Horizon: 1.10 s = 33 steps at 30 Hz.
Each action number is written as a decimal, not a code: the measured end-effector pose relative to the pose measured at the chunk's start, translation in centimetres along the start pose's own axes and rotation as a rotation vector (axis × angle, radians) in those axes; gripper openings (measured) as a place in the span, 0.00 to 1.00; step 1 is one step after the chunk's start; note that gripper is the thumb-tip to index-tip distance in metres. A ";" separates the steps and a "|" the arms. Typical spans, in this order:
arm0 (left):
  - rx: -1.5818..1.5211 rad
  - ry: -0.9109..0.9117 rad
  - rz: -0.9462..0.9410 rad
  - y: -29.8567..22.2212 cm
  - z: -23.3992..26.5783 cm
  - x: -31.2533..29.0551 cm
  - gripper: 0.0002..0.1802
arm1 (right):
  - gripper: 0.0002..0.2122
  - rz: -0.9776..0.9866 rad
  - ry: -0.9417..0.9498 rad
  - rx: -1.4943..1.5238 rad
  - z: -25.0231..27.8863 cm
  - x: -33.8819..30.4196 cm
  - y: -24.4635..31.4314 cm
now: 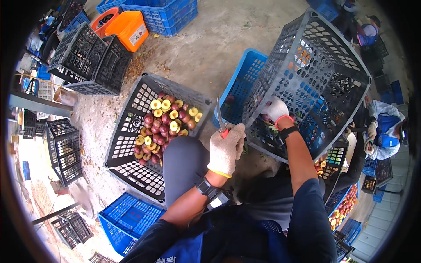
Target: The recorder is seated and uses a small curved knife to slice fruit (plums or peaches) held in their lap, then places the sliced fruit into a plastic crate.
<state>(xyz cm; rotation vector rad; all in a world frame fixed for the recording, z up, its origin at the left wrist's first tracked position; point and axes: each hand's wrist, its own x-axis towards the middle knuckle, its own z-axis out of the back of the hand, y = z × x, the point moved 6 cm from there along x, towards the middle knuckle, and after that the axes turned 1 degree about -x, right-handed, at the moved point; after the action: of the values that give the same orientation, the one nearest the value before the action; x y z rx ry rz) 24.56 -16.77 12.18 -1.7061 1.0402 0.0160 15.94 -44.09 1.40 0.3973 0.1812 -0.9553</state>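
While a knife (219, 115) is gripped upright by the left hand (226, 149) near cut fruit (173, 114), the right hand (276, 108) is held inside a crate (334, 72), its grip unclear; a bucket (128, 27) is labelled.

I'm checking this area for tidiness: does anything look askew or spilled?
Yes. The black crate by the right hand looks tipped rather than level, though fisheye bending may exaggerate it. Brown debris lies scattered on the floor near the orange bucket, loose rather than contained.

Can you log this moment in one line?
left hand: holds curved knife; right hand: in tilted black crate, grip unclear; left side: black fruit crate, whole and halved fruit
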 end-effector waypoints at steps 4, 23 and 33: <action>-0.081 -0.006 0.003 0.9 -0.4 -0.5 0.16 | 0.22 -0.160 0.058 0.790 3.4 -5.1 -1.5; 0.750 0.454 -0.371 8.8 -5.6 -14.6 0.20 | 0.22 -0.141 -0.224 1.604 -0.8 -34.0 -2.3; 0.594 0.425 -0.096 16.4 -0.7 -15.1 0.24 | 0.19 -0.173 -0.207 1.763 -5.3 -36.6 -3.8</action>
<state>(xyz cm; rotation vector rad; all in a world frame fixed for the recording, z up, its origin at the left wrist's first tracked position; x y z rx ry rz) 4.55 -8.43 7.11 -1.2277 1.1233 -0.6779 -7.88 -16.23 7.45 1.8899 -0.9236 -1.1162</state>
